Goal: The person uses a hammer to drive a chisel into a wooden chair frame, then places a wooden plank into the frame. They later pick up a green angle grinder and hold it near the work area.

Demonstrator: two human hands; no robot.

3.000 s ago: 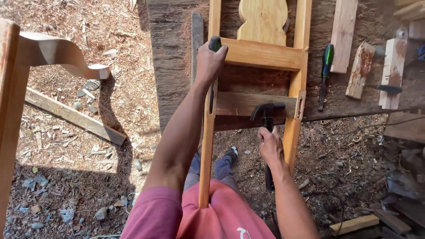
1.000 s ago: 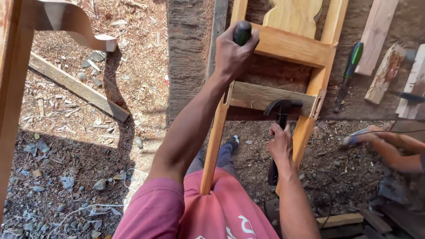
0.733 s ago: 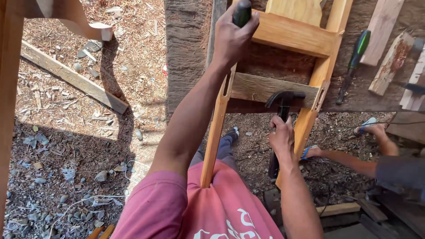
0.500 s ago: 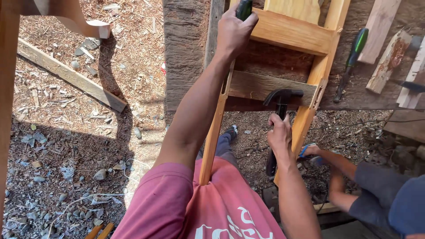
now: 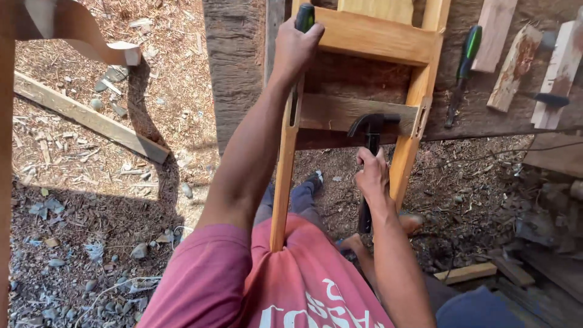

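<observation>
Fingers of the right hand [image 5: 371,176] are wrapped tight around the dark handle of a claw hammer [image 5: 370,130], whose black head sits just in front of the lower crosspiece of a wooden chair frame [image 5: 370,37]. Up at the top, the left hand [image 5: 296,45] is closed in a fist on a green-and-black tool handle [image 5: 304,16], pressed against the frame's left upright, close to where the upper rail joins it. That upright runs down between the person's arms to the pink shirt (its lower end is hidden there).

The frame leans against a rough, dark workbench [image 5: 234,67]. On the bench to the right lie a green-handled screwdriver [image 5: 464,61] and a few short wood offcuts [image 5: 513,67], well apart from both hands. Below, the ground is covered in wood chips and shavings, with a long plank [image 5: 91,118] lying across it at left. A curved pale wooden piece [image 5: 79,33] stands out in the top left corner.
</observation>
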